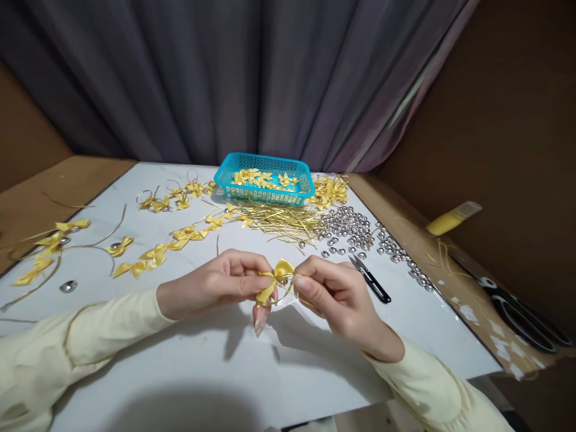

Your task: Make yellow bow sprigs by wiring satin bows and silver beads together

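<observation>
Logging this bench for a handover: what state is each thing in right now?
yellow bow: pinched between both hands, above the table.
left hand: closed on the bow.
right hand: closed on the bow.
blue basket: upright, holding bows.
snips: lying flat, untouched.
silver beads: loose, heaped.
gold wires: loose pile.

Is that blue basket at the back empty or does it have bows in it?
Not empty: the blue basket sits upright with yellow bows across its bottom, well below the rim.
</observation>
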`<state>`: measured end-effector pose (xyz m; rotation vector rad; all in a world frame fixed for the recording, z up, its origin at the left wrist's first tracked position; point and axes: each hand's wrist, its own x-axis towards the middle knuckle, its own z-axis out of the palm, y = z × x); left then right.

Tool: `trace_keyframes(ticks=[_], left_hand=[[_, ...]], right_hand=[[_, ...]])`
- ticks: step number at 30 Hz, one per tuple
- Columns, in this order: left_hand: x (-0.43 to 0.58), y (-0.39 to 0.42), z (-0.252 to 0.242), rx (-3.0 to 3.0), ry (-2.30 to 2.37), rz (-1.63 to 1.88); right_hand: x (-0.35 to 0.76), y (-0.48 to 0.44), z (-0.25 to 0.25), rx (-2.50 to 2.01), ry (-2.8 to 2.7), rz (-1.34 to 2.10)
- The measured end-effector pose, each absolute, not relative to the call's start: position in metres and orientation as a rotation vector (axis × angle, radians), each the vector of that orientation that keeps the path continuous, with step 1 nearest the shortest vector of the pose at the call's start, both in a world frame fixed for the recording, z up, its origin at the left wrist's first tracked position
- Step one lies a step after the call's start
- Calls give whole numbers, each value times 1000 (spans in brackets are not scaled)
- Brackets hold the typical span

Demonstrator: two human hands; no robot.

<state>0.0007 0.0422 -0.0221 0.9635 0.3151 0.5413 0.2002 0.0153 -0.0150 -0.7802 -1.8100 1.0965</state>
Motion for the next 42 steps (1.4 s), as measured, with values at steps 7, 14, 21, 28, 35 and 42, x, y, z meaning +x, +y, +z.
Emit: trace_keyframes(ticks=[7,14,21,28,35,42], left_hand=[[4,42,-21,908,315,536],[4,40,-19,851,327,541],[7,37,-22,805,311,537],[8,34,-23,763,290,536],[9,31,-19,725,298,536],[8,30,-16,766,319,514]], right_hand=[[201,15,-13,-790,-1840,1033],[202,16,-14,-766,-1864,983],[201,16,-14,-721,-1891,896],[201,17,-13,-696,-1934,781],[202,16,-13,-709,-1997,579],[202,13,-14,-727,-2038,435]])
